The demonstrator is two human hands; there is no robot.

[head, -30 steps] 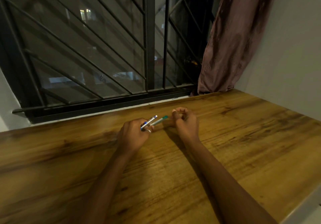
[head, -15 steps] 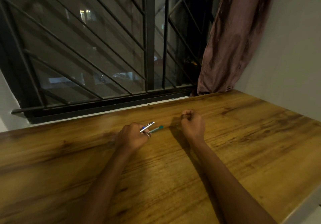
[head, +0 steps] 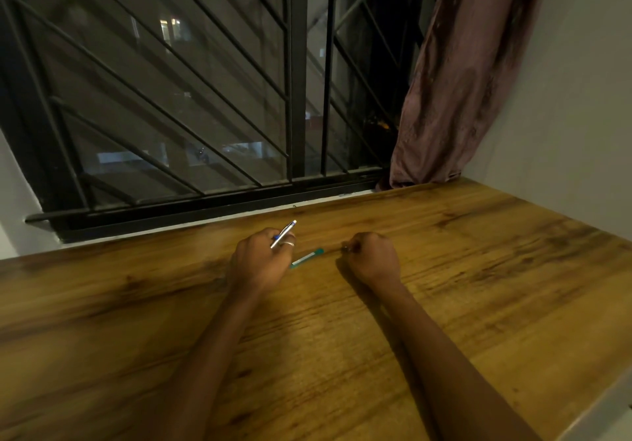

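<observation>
My left hand (head: 260,261) rests on the wooden table (head: 342,338) and grips a silver and blue pen (head: 284,232) between its fingers, tip pointing up toward the window. A green pen (head: 307,257) lies flat on the table just right of that hand, its near end hidden under the fingers. My right hand (head: 374,257) sits on the table to the right of the green pen, fingers curled into a fist, apart from both pens. I see nothing held in it.
A barred window (head: 297,98) runs along the table's far edge. A pinkish curtain (head: 455,81) hangs at the back right corner beside a plain wall (head: 564,115). The table's right edge (head: 602,403) shows at lower right.
The green pen has dropped from between both hands to the table. My right hand let go of its end, drew back right and closed into a fist. The blue pen now tilts up.
</observation>
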